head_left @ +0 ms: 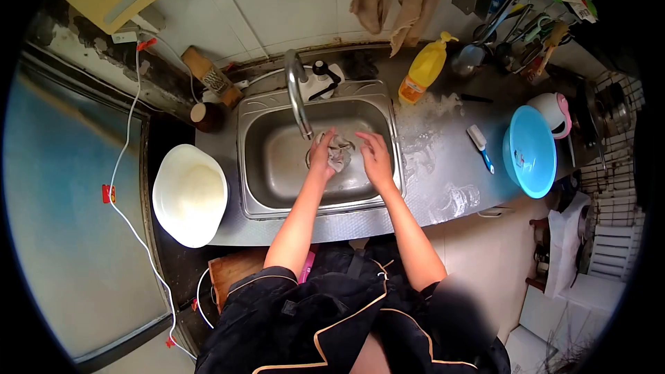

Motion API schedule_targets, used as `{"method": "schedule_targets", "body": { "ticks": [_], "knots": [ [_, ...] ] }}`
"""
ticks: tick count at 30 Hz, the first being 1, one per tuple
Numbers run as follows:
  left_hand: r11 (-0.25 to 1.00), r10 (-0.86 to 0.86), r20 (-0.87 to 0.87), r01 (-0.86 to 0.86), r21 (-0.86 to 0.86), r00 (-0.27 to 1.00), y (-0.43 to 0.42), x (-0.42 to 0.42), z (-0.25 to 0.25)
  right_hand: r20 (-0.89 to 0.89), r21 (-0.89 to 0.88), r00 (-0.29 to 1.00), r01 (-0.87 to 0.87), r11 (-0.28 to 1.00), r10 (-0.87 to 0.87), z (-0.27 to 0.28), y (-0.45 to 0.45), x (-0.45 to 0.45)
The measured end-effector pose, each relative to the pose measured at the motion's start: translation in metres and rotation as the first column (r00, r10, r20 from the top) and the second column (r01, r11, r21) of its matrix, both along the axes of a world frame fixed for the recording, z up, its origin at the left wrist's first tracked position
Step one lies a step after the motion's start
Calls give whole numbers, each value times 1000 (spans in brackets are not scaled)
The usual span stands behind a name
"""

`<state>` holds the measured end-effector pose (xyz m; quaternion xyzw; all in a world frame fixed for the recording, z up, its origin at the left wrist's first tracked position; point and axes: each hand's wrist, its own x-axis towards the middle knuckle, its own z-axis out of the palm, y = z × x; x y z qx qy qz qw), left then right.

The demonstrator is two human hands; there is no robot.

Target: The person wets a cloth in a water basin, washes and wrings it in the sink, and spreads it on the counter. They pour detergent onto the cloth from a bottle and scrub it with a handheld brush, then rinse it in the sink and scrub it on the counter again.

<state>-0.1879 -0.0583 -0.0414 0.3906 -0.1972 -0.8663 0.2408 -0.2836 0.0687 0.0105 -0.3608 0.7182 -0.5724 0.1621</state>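
Note:
Over the basin of the steel sink (pixel 270 197), my left hand (pixel 320 158) grips a crumpled grey cloth (pixel 339 154). Just right of the cloth is my right hand (pixel 375 159), its fingers apart and curved toward it, with nothing visible in them. The curved metal faucet (pixel 296 93) reaches down to a spot just above my left hand. Part of the cloth is hidden behind the left fingers.
Left of the sink stands a white basin (pixel 190 197). To the right are a yellow pump bottle (pixel 424 69), a scrub brush (pixel 480 149) and a blue basin (pixel 530 152); suds (pixel 457 201) wet the counter. Brown cloths (pixel 374 3) and utensils (pixel 512 34) hang behind.

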Motion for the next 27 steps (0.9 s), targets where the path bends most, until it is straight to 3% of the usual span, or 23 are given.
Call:
{"method": "schedule_targets", "body": {
  "ticks": [1, 2, 3, 5, 6, 9, 12, 16, 17, 19, 22, 24, 25, 26, 27],
  "knots": [
    [998, 20, 135, -12, -60, 991, -11, 1, -2, -8, 1, 1000, 3, 1000, -3, -2, 2, 3],
    [997, 28, 149, -16, -80, 988, -18, 4, -4, 31, 59, 1000, -5, 998, 3, -3, 8, 8],
    [998, 20, 148, -10, -70, 989, -22, 7, -8, 74, 122, 997, -13, 992, 4, -8, 16, 13],
    [972, 130, 126, -101, -214, 983, -27, 6, -17, 47, 150, 999, 9, 989, -16, -20, 23, 17],
    [944, 250, 64, -229, -238, 966, -29, 1, -28, 70, 151, 997, 26, 988, -37, -26, 25, 18],
    [914, 249, 104, -198, -355, 963, -41, 2, -41, 82, 133, 995, 48, 990, -59, -38, 23, 19],
    [941, 168, 146, -115, -317, 975, -44, 7, -35, 199, 111, 977, 52, 993, -73, -41, 9, 18],
    [943, 142, 117, -98, -319, 983, -53, 9, -48, 612, 95, 787, 25, 995, -78, -41, -25, 28],
    [952, 83, 118, -44, -303, 989, -52, 11, -45, 617, 90, 783, 28, 996, -78, -41, -37, 31],
    [959, 22, 128, 15, -282, 992, -43, 15, -40, 784, 88, 612, 59, 994, -106, -37, -60, 41],
    [972, -9, 4, 9, -235, 1000, -26, 6, -22, 758, -54, 652, 66, 996, -2, -58, -96, 53],
    [938, 103, 201, -28, -345, 974, -9, 1, -7, 722, -26, 688, 136, 990, -76, -64, -103, 60],
    [939, 93, 198, -20, -345, 976, -8, 6, -23, 686, 0, 715, 187, 982, -136, -65, -106, 67],
    [947, 13, 201, 53, -318, 980, -13, 13, -52, 638, 13, 743, 253, 967, -203, -65, -111, 72],
    [950, -67, 205, 125, -287, 977, -15, 17, -50, 636, 15, 743, 260, 965, -210, -60, -114, 73]
  ]
}}
